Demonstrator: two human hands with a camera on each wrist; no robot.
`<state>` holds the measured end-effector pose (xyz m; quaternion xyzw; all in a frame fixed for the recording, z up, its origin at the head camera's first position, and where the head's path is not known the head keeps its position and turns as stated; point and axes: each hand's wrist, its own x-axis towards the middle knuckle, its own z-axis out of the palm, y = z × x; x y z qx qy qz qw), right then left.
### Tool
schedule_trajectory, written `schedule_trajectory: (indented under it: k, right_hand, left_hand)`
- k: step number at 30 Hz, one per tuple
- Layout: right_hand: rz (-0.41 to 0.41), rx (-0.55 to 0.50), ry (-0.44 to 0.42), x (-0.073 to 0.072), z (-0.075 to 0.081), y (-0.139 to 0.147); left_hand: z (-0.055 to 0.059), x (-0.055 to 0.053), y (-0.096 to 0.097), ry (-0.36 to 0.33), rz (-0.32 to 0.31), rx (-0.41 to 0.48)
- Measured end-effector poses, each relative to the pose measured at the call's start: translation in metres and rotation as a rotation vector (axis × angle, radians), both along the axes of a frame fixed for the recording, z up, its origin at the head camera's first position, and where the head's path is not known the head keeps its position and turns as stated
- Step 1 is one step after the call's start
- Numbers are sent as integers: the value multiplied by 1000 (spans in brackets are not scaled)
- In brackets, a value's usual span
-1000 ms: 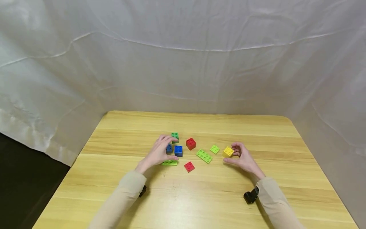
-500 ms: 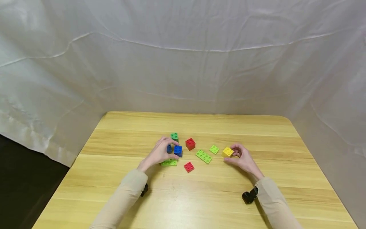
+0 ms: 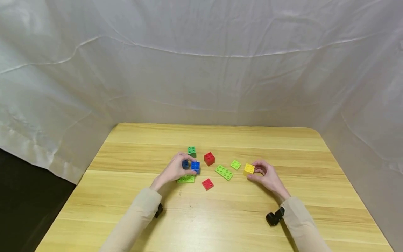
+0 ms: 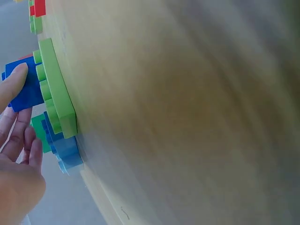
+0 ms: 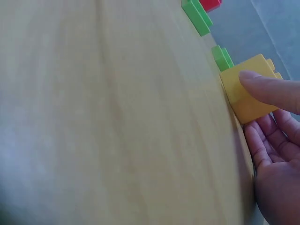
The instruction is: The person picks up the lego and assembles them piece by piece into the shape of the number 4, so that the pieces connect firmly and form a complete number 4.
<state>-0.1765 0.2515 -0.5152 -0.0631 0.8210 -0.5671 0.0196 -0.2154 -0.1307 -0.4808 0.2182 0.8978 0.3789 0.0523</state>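
In the head view my left hand (image 3: 176, 169) pinches a blue toy building brick (image 3: 195, 167) between thumb and fingers. The left wrist view shows the thumb flat on the side of this blue brick (image 4: 31, 86), close over a long lime brick. Over on the right, my right hand (image 3: 268, 177) holds a yellow brick (image 3: 248, 169); in the right wrist view its thumb presses one face of the yellow brick (image 5: 248, 91), low at the table. A darker blue brick (image 3: 185, 164) stands inside the left hand's curve, and a long lime brick (image 3: 185, 179) lies by the left thumb.
Between the hands lie a red brick (image 3: 209, 159), a flat red brick (image 3: 207, 184), a long lime brick (image 3: 224, 172) and a small lime one (image 3: 235, 164). A green brick (image 3: 191, 151) stands beyond the left fingers. Pale cloth (image 3: 214, 87) hangs behind the wooden table (image 3: 214, 220).
The left thumb and fingers have closed in on the blue brick. My right hand has closed on the yellow brick, which has shifted slightly left and turned a little.
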Motion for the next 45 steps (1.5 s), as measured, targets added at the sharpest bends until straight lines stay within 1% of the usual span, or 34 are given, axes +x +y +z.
schedule_trajectory:
  k: [3, 9, 12, 18, 21, 26, 29, 37, 40, 42, 45]
  right_hand:
    - [10, -2, -1, 2, 0, -1]
    - [31, -8, 13, 6, -4, -4]
    - [42, -6, 19, 9, -5, -6]
    - [67, -25, 28, 15, -5, -10]
    - [73, -25, 52, 18, -6, -11]
    - [73, -5, 96, 21, -6, -10]
    - [79, 3, 107, 24, -6, -9]
    - [81, 49, 78, 33, -5, -10]
    - [82, 61, 85, 35, -6, -11]
    - [88, 58, 95, 35, -7, -12]
    - [103, 51, 108, 35, -8, -13]
  left_hand:
    - [1, 3, -1, 5, -19, 48]
    - [3, 12, 3, -25, -57, 162]
    - [5, 17, 7, -53, -76, 216]
    - [9, 25, 22, -140, -119, 354]
    - [10, 28, 32, -158, -128, 396]
    - [10, 30, 50, -134, -133, 436]
    - [11, 32, 60, -126, -120, 445]
    - [12, 39, 83, -138, -82, 404]
    - [13, 41, 90, -143, -73, 398]
    - [14, 42, 94, -144, -72, 390]
    - [15, 42, 100, -142, -94, 386]
